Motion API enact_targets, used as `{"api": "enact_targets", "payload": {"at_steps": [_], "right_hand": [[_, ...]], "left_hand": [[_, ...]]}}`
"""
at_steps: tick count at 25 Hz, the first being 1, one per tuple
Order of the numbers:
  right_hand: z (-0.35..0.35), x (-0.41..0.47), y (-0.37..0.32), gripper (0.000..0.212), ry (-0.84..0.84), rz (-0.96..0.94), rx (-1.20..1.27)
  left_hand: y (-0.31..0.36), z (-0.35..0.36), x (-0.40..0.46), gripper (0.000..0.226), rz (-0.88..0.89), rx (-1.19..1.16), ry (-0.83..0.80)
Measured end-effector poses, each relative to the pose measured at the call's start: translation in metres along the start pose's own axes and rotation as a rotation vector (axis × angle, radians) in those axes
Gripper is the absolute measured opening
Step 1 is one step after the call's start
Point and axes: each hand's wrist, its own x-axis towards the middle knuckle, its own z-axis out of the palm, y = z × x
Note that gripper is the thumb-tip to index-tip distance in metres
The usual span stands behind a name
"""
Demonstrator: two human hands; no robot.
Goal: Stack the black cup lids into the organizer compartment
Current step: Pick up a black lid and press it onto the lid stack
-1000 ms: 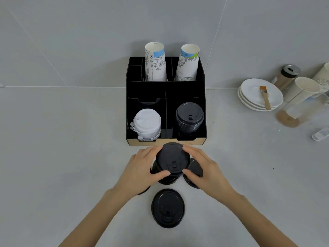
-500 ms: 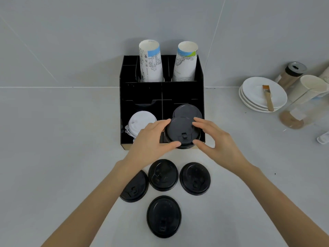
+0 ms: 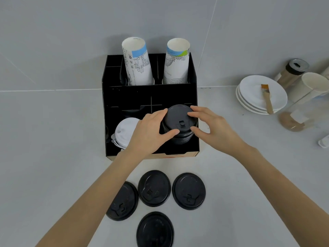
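Note:
A black lid (image 3: 179, 115) sits on top of the stack of black lids (image 3: 181, 139) in the front right compartment of the black organizer (image 3: 151, 93). My left hand (image 3: 149, 132) grips the lid's left rim with thumb and fingers. My right hand (image 3: 211, 127) pinches its right rim. Several more black lids lie on the counter in front: one (image 3: 123, 201) partly under my left forearm, one (image 3: 154, 188) in the middle, one (image 3: 189, 191) to the right, and one (image 3: 155, 229) nearest me.
White lids (image 3: 124, 131) fill the front left compartment. Two paper cup stacks (image 3: 137, 63) stand in the organizer's back. At the right are white plates (image 3: 252, 97) with a brush (image 3: 267, 98), a jar (image 3: 293, 70) and a white cup (image 3: 313, 84).
Both hands carried the black lid from above the counter lids forward, over the organizer's front edge and onto the black stack in the right compartment. The lids on the counter stayed put.

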Motion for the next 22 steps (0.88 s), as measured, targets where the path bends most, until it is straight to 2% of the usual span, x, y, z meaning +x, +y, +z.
{"api": "enact_targets", "payload": {"at_steps": [5,22], "right_hand": [[0.006,0.004,0.006,0.041,-0.047,0.011,-0.075],[0.026,-0.009,0.003,0.036,0.065,0.033,-0.07]], "left_hand": [[0.0,0.011,0.004,0.068,-0.026,0.042,-0.018],[0.001,0.012,-0.004,0.061,-0.01,-0.019,-0.059]]}}
